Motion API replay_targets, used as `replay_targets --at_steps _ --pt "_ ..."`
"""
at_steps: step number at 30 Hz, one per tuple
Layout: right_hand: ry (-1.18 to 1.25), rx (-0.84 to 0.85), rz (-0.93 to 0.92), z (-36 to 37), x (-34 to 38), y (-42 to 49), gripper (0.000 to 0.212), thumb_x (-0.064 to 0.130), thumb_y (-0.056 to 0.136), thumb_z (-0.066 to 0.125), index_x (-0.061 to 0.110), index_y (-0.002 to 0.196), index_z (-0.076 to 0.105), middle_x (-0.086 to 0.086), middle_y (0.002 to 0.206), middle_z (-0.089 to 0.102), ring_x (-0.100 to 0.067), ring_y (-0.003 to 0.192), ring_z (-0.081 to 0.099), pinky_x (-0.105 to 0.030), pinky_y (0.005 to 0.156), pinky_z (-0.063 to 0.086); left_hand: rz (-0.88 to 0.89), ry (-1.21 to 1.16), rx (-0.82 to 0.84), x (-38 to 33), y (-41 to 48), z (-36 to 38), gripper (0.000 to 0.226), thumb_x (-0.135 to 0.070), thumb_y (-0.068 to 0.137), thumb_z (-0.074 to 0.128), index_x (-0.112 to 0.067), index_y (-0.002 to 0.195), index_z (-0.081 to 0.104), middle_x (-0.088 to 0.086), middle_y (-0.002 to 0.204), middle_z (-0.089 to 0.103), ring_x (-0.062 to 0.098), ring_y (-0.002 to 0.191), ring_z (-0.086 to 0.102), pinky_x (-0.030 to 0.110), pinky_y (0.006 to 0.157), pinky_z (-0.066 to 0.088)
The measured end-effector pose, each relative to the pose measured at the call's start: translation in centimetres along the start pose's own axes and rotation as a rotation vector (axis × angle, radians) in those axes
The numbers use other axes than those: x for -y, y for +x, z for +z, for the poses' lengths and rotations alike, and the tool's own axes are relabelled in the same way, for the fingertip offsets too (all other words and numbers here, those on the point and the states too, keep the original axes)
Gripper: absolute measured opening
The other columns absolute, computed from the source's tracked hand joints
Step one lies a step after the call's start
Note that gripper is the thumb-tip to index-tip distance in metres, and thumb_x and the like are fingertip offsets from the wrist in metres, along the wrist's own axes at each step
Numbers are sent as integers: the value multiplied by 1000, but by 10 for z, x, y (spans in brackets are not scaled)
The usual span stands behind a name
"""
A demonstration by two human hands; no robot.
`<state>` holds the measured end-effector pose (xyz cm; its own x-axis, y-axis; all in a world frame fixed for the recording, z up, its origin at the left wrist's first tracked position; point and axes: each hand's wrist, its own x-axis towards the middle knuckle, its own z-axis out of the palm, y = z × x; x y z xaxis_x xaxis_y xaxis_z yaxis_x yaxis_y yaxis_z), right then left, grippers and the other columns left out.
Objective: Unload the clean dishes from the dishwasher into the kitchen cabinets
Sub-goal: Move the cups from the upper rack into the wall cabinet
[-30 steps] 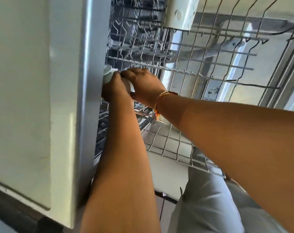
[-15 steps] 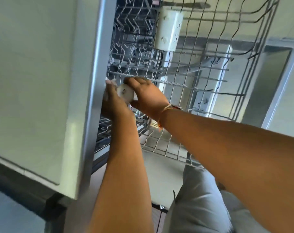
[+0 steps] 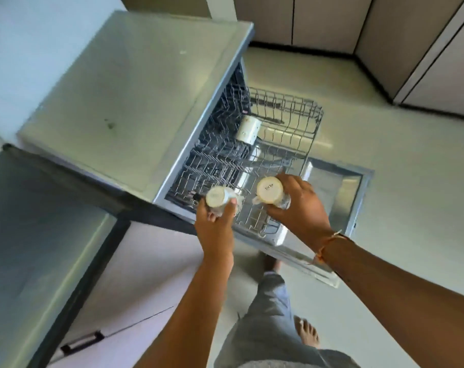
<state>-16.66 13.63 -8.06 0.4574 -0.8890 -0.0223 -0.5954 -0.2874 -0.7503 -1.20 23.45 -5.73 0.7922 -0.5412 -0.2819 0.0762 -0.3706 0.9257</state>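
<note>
I look straight down on the open dishwasher [image 3: 135,107] with its wire rack [image 3: 286,144] pulled out. My left hand [image 3: 216,229] grips a small white cup [image 3: 217,197], its base turned up toward me. My right hand [image 3: 300,208] grips a second white cup [image 3: 269,190], also base up, with printed marks on the bottom. Both cups are held just above the near end of the rack. A third white cup [image 3: 248,128] lies on its side farther back in the rack.
The lowered dishwasher door [image 3: 339,187] juts out under the rack to my right. A grey counter [image 3: 34,221] and a drawer handle [image 3: 82,341] are at the left. Cabinet doors [image 3: 438,49] line the far right. My legs and bare foot [image 3: 307,333] are on the pale floor.
The view swung from close under the rack to high above it. Both hands came out from the rack's edge, each now holding its own cup.
</note>
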Motion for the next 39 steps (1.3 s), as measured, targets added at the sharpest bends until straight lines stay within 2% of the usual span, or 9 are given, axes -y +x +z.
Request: replay_targets --at_steps 8,11,15,20,22,29,32,36,39 --pt "77 8 -263 -50 98 -85 68 52 72 76 23 130 55 3 117 64 -20 109 57 -39 93 50 209 4 -166 -60 -124 -109 55 -34 76 81 -30 125 58 -17 114 66 3 103 64 32 91 56" --pt "164 15 -383 -57 151 -103 60 45 71 80 24 123 59 9 106 64 -14 99 58 -31 84 52 297 -20 -257 -81 -154 -154 48 -33 76 81 -41 118 57 -25 111 65 0 103 63 27 90 55" --pt "305 96 -584 -56 227 -121 46 32 70 86 30 110 63 18 96 63 3 90 57 -5 78 42 430 -6 -409 -103 -183 -222 47 -45 75 75 -56 113 52 -35 111 60 -3 108 60 20 87 52" --pt "440 268 -720 -26 323 -145 48 44 74 82 37 116 60 22 109 65 -1 103 61 -17 84 51 486 -76 -685 -122 -215 -317 51 -37 72 81 -42 118 59 -18 116 65 7 107 63 35 90 56" --pt "495 324 -809 -13 368 -159 45 41 74 82 38 114 60 23 107 65 1 102 61 -13 83 50 488 -99 -813 -125 -228 -359 52 -35 72 83 -40 119 59 -14 117 64 7 104 64 38 88 57" --pt "615 422 -1073 36 526 -212 38 39 73 82 46 104 62 26 100 66 1 98 61 -14 80 46 648 -160 -1166 -163 -267 -500 40 -21 77 80 -36 111 64 -12 107 69 5 97 66 27 83 55" --pt "684 460 -1148 56 596 -239 47 39 70 83 61 101 55 37 103 61 5 98 59 -8 78 44 736 -138 -1279 -183 -273 -569 39 -23 79 80 -31 114 65 -12 109 69 9 100 66 35 85 56" --pt "750 484 -1206 89 695 -276 47 45 74 81 43 113 54 27 109 65 0 102 63 -20 89 54 775 -88 -1378 -222 -271 -673 49 -40 78 78 -32 123 59 -14 118 65 7 107 61 15 78 48" --pt "801 464 -1251 112 771 -304 52 44 77 79 40 116 44 23 111 61 1 102 61 -4 83 46 853 -33 -1408 -258 -260 -747 48 -46 77 78 -33 120 60 -18 113 66 2 104 62 17 79 49"
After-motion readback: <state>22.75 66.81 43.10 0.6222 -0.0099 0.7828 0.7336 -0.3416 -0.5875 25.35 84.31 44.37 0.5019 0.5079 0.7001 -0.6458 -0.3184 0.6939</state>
